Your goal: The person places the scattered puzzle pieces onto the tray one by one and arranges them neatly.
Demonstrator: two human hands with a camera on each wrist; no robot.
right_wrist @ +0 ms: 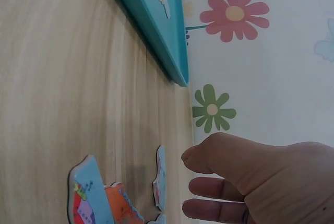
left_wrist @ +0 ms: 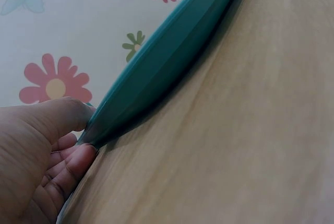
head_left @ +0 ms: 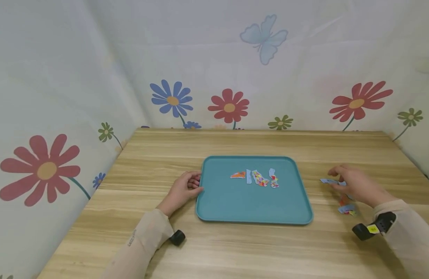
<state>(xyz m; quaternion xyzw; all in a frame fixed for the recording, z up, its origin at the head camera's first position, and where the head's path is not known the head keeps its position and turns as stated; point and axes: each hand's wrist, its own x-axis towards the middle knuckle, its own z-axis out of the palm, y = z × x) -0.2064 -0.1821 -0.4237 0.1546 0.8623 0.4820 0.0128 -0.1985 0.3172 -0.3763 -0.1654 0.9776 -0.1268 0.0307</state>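
A teal tray (head_left: 254, 207) lies on the wooden table, carrying several cardboard puzzle pieces, among them an orange piece (head_left: 238, 175) and a multicoloured piece (head_left: 260, 178). My left hand (head_left: 184, 190) holds the tray's left rim between thumb and fingers, seen close up in the left wrist view (left_wrist: 47, 145). To the right of the tray, my right hand (head_left: 357, 186) hovers with thumb and fingers apart over a light-blue puzzle piece (head_left: 328, 181). In the right wrist view that piece (right_wrist: 159, 178) lies on the table, apart from the fingertips.
Beneath and near the right hand are more loose pieces: an orange one (right_wrist: 124, 203) and a blue one with coloured patches (right_wrist: 91, 192). Behind the table (head_left: 165, 147) hangs a white cloth (head_left: 200, 46) printed with flowers and a butterfly.
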